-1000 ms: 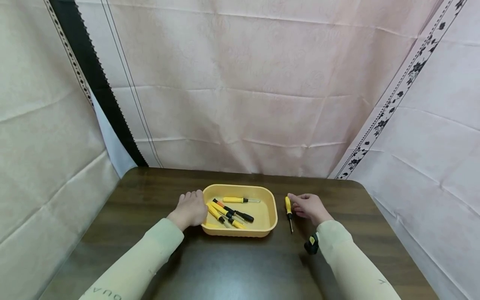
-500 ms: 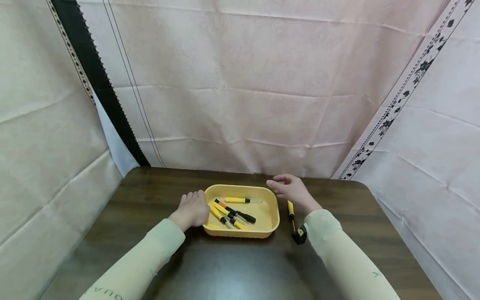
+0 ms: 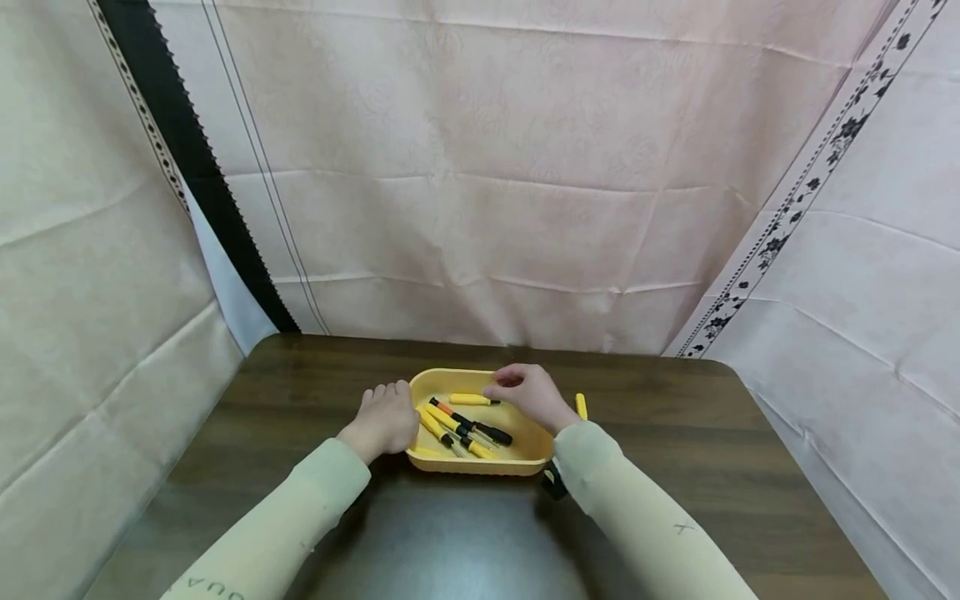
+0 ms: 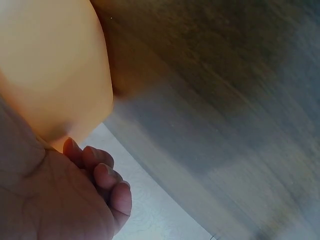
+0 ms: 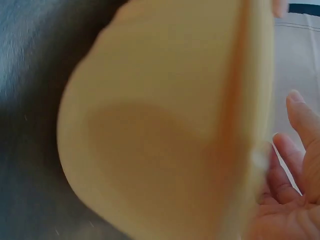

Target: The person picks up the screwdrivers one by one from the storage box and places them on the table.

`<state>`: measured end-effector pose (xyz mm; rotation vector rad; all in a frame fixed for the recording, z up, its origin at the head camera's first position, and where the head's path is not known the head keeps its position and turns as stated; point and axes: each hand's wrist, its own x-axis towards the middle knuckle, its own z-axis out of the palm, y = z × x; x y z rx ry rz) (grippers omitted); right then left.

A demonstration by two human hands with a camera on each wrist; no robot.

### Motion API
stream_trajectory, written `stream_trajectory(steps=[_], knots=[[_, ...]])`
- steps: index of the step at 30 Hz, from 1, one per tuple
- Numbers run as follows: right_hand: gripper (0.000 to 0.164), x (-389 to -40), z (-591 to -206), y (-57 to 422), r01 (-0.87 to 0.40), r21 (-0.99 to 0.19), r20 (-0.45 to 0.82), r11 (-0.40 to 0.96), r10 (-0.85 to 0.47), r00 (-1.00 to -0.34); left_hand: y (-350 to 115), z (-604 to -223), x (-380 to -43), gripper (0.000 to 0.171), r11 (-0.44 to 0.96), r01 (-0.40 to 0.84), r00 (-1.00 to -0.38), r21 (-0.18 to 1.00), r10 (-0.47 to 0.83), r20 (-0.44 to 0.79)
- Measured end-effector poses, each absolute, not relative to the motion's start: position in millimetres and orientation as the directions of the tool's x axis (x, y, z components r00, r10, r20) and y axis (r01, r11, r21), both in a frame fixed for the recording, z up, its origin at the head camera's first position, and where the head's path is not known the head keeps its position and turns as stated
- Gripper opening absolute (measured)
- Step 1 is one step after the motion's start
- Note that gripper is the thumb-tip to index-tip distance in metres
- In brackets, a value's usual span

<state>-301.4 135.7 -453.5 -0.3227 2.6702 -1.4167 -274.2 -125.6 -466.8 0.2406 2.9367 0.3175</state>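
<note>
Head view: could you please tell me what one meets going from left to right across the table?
Left hand, far yellow handle in the tray, right hand, outer yellow handle beside the tray.

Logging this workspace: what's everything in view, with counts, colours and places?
Tray: one, yellow, on the table.
Yellow-handled screwdrivers: at least four, yellow-and-black, in the tray.
Black handle: one, black, in the tray.
Orange-and-black piece: one, beside it, possibly same tool.
Loose handle: one, yellow, right of the tray.
Table: one, dark brown, under the tray.
Cloth: count unclear, pale with black trim, behind and beside the table.
Wrist device: one, black, right wrist.
Sleeves: two, pale green, both arms.
Left hand: one, bare, tray's left end.
Right hand: one, bare, over the tray.
</note>
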Motion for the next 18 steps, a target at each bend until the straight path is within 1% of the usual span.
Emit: stream_trajectory(steps=[7,13,18], knots=[[0.047,-304.6,-466.5,123.7,-0.093,-0.791,-0.059,0.605,-0.227,-0.972,-125.5,-465.8,-273.4,0.038,0.964,0.128,-0.975,0.234,0.166,-0.15],[0.041,-305.2,-470.0,122.1,-0.041,-0.77,-0.112,0.636,-0.198,-0.974,-125.4,-465.6,-272.4,0.038,0.964,0.135,-0.972,0.231,0.174,-0.159],[0.037,-306.9,-474.2,120.6,-0.058,-0.753,-0.101,0.655,-0.203,-0.974,-125.3,-467.0,-273.4,0.039,0.965,0.126,-0.973,0.229,0.165,-0.161]])
